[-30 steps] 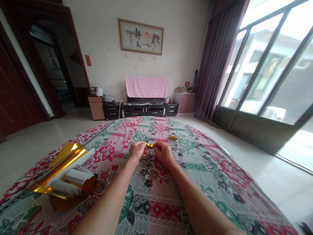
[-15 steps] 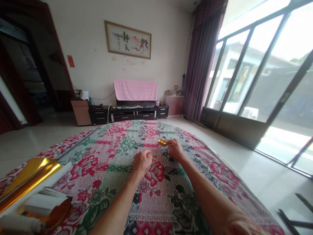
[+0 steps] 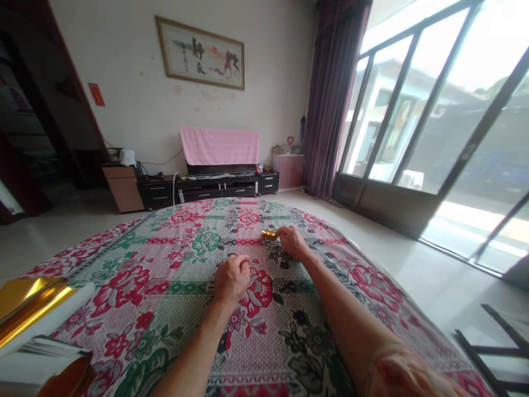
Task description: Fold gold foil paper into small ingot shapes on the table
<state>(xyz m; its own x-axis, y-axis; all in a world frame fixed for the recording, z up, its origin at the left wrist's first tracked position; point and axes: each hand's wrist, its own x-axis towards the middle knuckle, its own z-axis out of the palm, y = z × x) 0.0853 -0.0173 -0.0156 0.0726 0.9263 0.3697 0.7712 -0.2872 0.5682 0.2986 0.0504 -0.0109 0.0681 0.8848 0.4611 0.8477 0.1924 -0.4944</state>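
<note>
At the middle of the table, my right hand pinches one end of a small boat-shaped gold foil piece. The piece is shiny, points left and is held at or just above the cloth; a gap under it cannot be made out. Nearer to me and further left, my left hand is closed, back of the hand up, fingers curled. Whatever lies inside its fingers, if anything, is hidden. Both hands are over the flowered tablecloth, patterned in red, green, grey and black.
At the left edge lie shiny gold foil sheets, partly rolled. A blurred white and brown object is in front of them. Beyond the table stands a black low cabinet below a pink cloth. Dark metal legs stand at lower right.
The view has swung slightly to the right, so the gold sheets sit further left in it. Both hands keep nearly the same places over the cloth, with the gold piece still in my right hand.
</note>
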